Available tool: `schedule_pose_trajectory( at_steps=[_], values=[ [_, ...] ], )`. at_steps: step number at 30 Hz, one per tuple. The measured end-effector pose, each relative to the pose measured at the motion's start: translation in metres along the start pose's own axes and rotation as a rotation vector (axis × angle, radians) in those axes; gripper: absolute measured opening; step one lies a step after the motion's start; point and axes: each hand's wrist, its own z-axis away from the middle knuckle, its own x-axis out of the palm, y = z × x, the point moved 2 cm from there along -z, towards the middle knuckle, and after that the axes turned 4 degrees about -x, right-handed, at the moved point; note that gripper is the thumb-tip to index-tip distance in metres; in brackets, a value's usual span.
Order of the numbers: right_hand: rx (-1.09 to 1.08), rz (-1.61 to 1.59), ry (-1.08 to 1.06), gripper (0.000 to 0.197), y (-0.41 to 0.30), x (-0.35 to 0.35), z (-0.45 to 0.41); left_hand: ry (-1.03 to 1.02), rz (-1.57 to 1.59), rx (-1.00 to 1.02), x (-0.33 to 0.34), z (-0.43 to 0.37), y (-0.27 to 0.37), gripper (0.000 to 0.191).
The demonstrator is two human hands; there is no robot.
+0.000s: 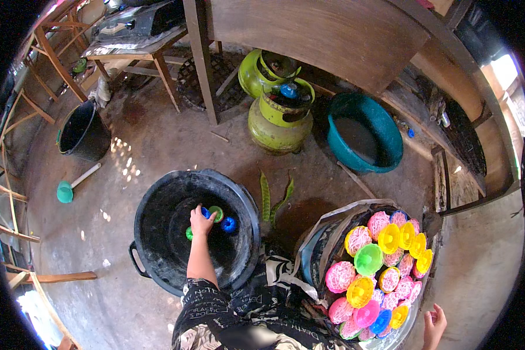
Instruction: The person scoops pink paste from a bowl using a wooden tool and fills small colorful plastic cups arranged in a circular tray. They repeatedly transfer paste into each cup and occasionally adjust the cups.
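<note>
My left hand [202, 222] reaches down into a large black plastic tub [141, 218]. Its thumb and fingers are around a small blue plastic mould [205, 212], and a green mould [217, 213] touches or nearly touches the thumb. Another blue mould [229, 224] lies to the right in the tub, and a bright green one [189, 233] is partly hidden by the wrist. At the lower right, my right hand [435, 323] is empty, fingers apart. It is beside a heap of fluted moulds, some bare like the yellow mould [360, 292], others holding pink-and-white strands [340, 276].
Two green gas cylinders [280, 127] and a teal basin [365, 164] stand ahead. A black bucket [94, 140] and a green dipper [65, 191] are at left. Two green pods [265, 197] lie right of the tub. A wooden table [122, 56] bears a stove [135, 26].
</note>
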Motion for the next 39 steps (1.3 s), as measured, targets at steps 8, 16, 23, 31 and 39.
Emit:
schedule_pose_trajectory(
  at_steps=[8,16,23,31,39],
  values=[
    [-0.004,0.046,-0.001,0.039,0.014,0.004,-0.001,0.083,-0.094,0.251,0.042,-0.008,0.008,0.058],
    [0.021,0.025,0.024,0.039,0.008,0.004,0.009,-0.083,0.231,-0.098,0.061,0.016,0.015,0.090],
    [-0.007,0.030,0.044,0.039,0.014,-0.001,0.017,-0.189,0.262,-0.086,0.054,0.026,0.025,0.078],
    [-0.001,-0.067,0.028,0.038,0.020,0.005,0.020,-0.290,0.360,-0.009,0.095,0.046,-0.012,0.068],
    [-0.002,-0.097,0.048,0.039,0.011,0.003,0.030,-0.626,0.488,-0.300,0.057,0.082,-0.010,0.063]
  ],
)
